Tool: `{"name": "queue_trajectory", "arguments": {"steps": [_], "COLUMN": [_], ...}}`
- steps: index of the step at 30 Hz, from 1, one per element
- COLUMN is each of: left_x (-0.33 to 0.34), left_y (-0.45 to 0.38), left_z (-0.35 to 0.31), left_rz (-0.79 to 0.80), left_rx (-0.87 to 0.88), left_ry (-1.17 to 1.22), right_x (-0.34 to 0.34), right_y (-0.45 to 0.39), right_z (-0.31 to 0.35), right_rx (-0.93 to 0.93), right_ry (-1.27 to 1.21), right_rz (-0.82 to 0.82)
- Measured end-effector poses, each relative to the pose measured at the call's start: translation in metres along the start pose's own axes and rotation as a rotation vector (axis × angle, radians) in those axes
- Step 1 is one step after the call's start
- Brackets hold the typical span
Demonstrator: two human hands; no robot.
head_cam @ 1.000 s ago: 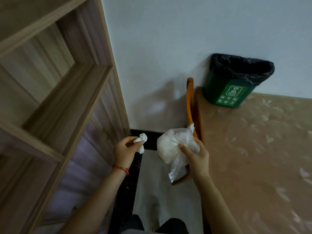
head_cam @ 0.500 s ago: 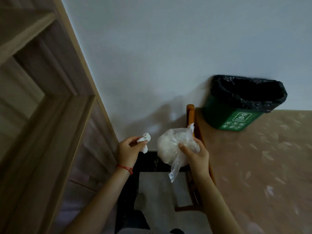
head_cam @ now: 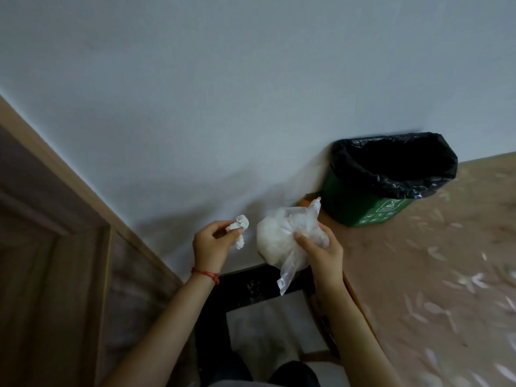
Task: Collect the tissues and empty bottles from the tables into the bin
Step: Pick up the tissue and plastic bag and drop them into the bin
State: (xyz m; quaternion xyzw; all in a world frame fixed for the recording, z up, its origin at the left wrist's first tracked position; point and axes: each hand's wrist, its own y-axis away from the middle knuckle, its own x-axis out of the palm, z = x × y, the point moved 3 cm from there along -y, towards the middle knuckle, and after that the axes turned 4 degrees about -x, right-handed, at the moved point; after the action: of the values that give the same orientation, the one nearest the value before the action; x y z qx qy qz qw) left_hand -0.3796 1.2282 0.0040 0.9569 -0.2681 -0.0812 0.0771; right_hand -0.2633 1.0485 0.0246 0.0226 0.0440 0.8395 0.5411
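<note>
Crumpled white tissue (head_cam: 238,227) held aloft, well left of black-lined green bin (head_cam: 389,180).

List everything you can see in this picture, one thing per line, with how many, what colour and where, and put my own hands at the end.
bin: one, green with black liner, on the table by the wall
table: one, tan with pale leaf pattern, right
crumpled tissue: one, white, pinched in the left hand
plastic bag: one, clear with white contents, gripped in the right hand
shelf unit: one, light wood, left
wall: one, pale grey, behind
wrist string: one, red, left wrist
left hand: one, centre
right hand: one, centre right
</note>
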Motion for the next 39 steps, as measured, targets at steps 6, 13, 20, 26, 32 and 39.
{"name": "queue_trajectory", "arguments": {"steps": [6, 13, 20, 26, 32, 39], "left_x": [0.035, 0.096, 0.163, 0.194, 0.208, 0.219], "left_y": [-0.024, -0.037, -0.030, -0.019, -0.026, -0.037], "left_z": [-0.016, -0.032, -0.049, -0.055, -0.058, -0.065], "left_rz": [0.085, 0.243, 0.374, 0.429, 0.491, 0.539], "left_rx": [0.048, 0.119, 0.190, 0.191, 0.191, 0.220], "left_ry": [0.000, -0.060, -0.131, -0.150, -0.186, -0.220], "right_x": [-0.018, -0.067, -0.118, -0.143, -0.150, -0.156], "right_y": [-0.020, -0.029, -0.028, -0.029, -0.040, -0.061], "right_z": [0.008, 0.019, 0.021, 0.018, 0.024, 0.050], "right_rx": [0.024, 0.013, 0.000, 0.026, 0.035, -0.014], "right_ry": [-0.140, -0.209, -0.187, -0.171, -0.211, -0.258], "right_rz": [-0.061, -0.212, -0.385, -0.438, -0.499, -0.555]}}
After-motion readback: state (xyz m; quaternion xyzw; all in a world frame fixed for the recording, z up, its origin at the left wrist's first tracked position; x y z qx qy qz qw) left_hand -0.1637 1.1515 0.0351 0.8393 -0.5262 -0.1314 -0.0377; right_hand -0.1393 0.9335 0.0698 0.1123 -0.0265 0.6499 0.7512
